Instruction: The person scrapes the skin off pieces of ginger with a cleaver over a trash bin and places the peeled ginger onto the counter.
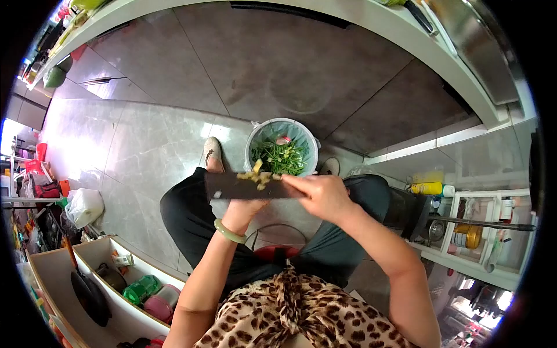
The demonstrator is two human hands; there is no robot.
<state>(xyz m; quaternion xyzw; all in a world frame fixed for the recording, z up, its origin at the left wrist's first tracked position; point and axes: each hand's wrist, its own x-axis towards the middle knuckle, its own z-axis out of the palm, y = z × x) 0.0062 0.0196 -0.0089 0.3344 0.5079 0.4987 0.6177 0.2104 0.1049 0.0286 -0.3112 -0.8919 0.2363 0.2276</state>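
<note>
A dark, flat, wide blade, apparently a kitchen cleaver, lies level across the front of me. Small yellowish chopped bits rest along its far edge. My right hand is closed at the blade's right end, with a finger reaching out along the metal near the bits; the handle is hidden. Under the blade is my left hand, its fingers covered by the metal. Just beyond the blade stands a round bin with a pale liner, holding green leafy trimmings and a small pink-white piece.
Grey cabinet fronts rise ahead, below a white counter edge. To my left are an open drawer with a pan and bottles, and a white plastic bag. A rack with jars stands right.
</note>
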